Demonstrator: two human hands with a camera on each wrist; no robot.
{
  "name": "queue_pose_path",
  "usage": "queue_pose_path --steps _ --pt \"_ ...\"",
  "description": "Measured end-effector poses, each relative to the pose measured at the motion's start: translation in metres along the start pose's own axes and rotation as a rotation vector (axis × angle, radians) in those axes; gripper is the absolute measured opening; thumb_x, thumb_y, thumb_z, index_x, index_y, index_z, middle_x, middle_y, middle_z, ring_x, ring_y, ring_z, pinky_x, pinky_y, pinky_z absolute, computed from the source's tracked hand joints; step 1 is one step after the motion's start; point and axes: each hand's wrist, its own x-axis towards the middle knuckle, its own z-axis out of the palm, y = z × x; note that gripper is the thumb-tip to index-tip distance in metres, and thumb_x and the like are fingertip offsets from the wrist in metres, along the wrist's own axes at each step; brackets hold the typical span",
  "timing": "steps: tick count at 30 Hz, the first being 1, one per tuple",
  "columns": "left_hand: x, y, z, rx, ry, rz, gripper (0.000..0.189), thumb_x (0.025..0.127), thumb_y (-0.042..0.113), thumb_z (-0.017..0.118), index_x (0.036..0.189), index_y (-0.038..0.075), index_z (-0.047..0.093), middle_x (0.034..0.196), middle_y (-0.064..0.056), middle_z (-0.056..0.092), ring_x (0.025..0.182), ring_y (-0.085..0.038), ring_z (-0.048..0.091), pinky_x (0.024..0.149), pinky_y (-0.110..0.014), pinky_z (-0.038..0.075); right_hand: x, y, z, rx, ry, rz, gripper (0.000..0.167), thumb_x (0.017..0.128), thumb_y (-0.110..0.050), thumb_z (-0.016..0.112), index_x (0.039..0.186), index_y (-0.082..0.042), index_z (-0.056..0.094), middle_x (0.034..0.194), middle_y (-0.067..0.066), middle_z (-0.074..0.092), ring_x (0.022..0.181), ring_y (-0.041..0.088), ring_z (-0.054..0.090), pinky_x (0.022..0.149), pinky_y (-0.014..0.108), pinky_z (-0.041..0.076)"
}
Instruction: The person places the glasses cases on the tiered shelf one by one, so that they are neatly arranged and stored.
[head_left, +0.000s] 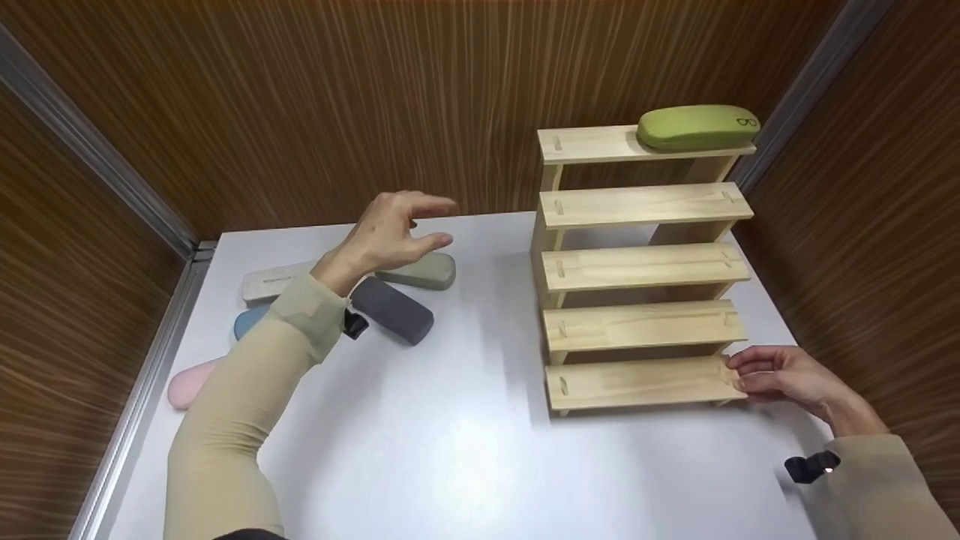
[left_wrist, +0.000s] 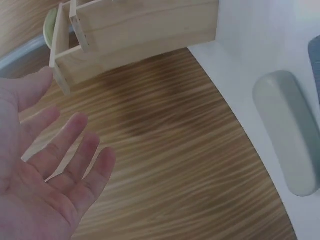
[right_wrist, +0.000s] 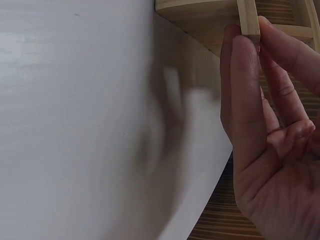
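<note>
My right hand [head_left: 795, 379] pinches the right end of the lowest board of a stepped wooden rack [head_left: 637, 382]. In the right wrist view, thumb and fingers sit on either face of that board's end [right_wrist: 248, 20]. My left hand [head_left: 390, 232] is raised over the table's back left, fingers spread and holding nothing. Below it lie a grey-green glasses case [head_left: 431, 271] and a dark grey glasses case [head_left: 394, 309]. A lime-green glasses case [head_left: 697, 127] with a small spectacles mark rests on the rack's top board, at its right side.
Left of and partly behind my left arm lie a whitish case [head_left: 262, 285], a blue case [head_left: 247, 321] and a pink case [head_left: 191, 382]. The white table [head_left: 465, 465] is bounded by wood-grain panels [head_left: 360, 97] at the back and both sides.
</note>
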Motion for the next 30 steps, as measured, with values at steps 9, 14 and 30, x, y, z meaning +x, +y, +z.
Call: queue_pose_path --steps 9,14,30 --pt "-0.033 -0.029 0.003 -0.005 -0.024 -0.072 0.054 0.094 0.022 0.088 0.145 0.011 0.076 0.144 -0.013 0.079 0.134 -0.041 0.071 0.108 -0.059 0.061 -0.001 0.002 -0.001 0.001 0.013 -0.010 0.040 0.103 0.009 0.068 0.116 -0.025 0.083 0.103 -0.012 0.084 0.092 0.005 0.079 0.081 0.026 0.068" --pt "-0.050 -0.047 0.008 0.009 -0.041 -0.136 0.057 0.091 0.023 0.089 0.146 0.012 0.076 0.151 -0.014 0.075 0.142 -0.041 0.068 0.120 -0.063 0.053 -0.001 0.002 0.001 0.022 -0.003 -0.024 0.040 0.103 0.010 0.067 0.117 -0.023 0.083 0.104 -0.010 0.084 0.093 0.005 0.080 0.081 0.025 0.068" --pt "-0.092 -0.102 0.043 0.065 -0.159 -0.285 0.072 0.085 0.029 0.095 0.151 0.010 0.072 0.160 -0.019 0.067 0.149 -0.045 0.058 0.131 -0.065 0.039 -0.002 0.000 0.002 -0.014 0.022 0.000 0.038 0.103 0.007 0.070 0.116 -0.027 0.083 0.103 -0.013 0.083 0.094 0.003 0.079 0.083 0.025 0.068"
